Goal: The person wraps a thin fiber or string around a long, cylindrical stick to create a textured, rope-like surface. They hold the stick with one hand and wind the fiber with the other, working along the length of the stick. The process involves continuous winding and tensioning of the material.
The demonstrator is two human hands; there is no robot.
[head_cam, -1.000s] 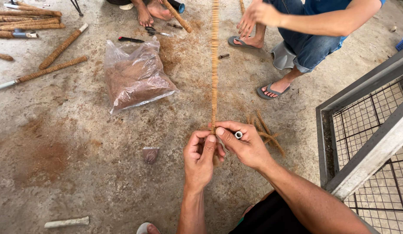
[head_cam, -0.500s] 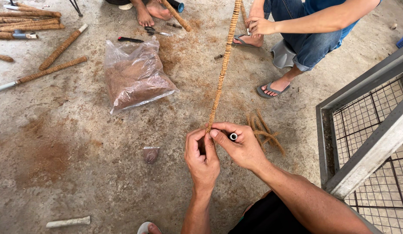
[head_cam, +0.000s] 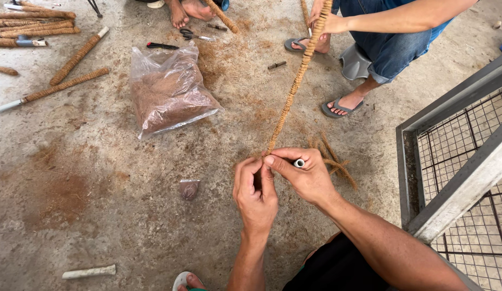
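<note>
Both hands pinch the near end of a long fibre-wrapped pole [head_cam: 294, 91] – the left hand [head_cam: 255, 195] closed around it, the right hand [head_cam: 305, 175] gripping the white pipe tip [head_cam: 299, 163]. At ten o'clock lies a clear plastic bag [head_cam: 167, 89] full of brown fibre. Farther off, at one o'clock, another person's hand [head_cam: 326, 21] holds the pole's far end.

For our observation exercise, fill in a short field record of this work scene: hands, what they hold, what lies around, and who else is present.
Left hand: left hand pinches the near end of the fibre-wrapped pole
Right hand: right hand grips the same end, where a white pipe tip shows
Pole far end: held by another person's hand
Floor: bag of brown fibre, loose fibre strands, finished wrapped poles
Right side: wire mesh frame
</note>
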